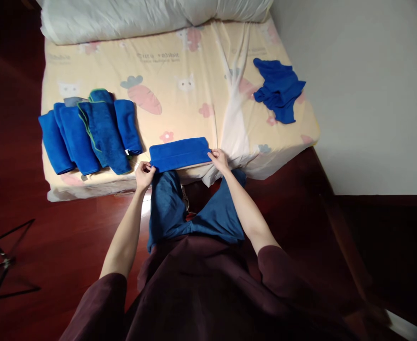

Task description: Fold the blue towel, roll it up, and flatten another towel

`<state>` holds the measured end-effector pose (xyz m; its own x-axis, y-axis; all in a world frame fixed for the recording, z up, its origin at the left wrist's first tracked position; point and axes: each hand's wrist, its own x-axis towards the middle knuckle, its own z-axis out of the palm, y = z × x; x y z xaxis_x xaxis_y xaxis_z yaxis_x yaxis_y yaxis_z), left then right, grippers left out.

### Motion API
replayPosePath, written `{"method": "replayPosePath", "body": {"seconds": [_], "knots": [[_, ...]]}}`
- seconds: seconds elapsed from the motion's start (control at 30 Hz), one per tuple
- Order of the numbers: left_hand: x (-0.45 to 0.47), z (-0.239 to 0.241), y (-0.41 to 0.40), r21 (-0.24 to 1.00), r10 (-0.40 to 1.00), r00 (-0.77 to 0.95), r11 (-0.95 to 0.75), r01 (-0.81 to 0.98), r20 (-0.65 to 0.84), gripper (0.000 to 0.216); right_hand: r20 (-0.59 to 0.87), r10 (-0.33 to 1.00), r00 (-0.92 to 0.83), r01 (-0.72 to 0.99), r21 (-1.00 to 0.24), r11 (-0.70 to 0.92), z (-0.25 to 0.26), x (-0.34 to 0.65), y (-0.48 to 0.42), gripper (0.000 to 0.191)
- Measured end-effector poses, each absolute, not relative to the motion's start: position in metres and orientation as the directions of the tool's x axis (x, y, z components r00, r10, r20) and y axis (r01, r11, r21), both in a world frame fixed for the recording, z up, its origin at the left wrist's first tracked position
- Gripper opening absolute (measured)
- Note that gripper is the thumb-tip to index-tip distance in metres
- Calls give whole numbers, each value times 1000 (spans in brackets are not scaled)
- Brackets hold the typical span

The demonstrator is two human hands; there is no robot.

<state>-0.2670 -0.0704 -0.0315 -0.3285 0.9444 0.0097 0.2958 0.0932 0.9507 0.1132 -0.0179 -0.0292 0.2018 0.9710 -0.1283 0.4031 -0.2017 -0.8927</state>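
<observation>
Left hand [145,175] pinches the near-left corner of the folded blue towel [180,154], right hand [218,160] its right end. Towel's at frame centre, near edge of bed [181,106]; other towels [77,139] left, crumpled blue cloth [281,90] upper right.

Blue cloth [180,154] between both hands [145,174] [219,159]

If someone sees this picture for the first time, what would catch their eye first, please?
Probably the flat blue cloth at the near edge of the carrot-printed sheet, with the left hand and the right hand holding its near corners. Next, perhaps, the folded blue cloths grouped at the left and the crumpled blue cloth at the right.
</observation>
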Motion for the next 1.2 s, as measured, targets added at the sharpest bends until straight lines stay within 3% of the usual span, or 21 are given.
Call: {"method": "replayPosePath", "body": {"seconds": [0.6,0.83,1.03,1.2], "knots": [[-272,-29,-73,910,956,-283,52,412,74,19,-93,972,214,520,-832,-194,-25,107,-21,38],[-272,-24,-74,873,955,-225,-62,483,193,11,-67,975,213,624,-758,-189,-23,103,-25,36],[-271,-24,-74,871,957,-163,-137,471,239,21,137,989,52,795,-605,42,-6,99,-30,23],[-276,-28,-74,861,968,-126,-128,492,216,25,134,985,-112,830,-532,166,-1,94,-34,36]]}}
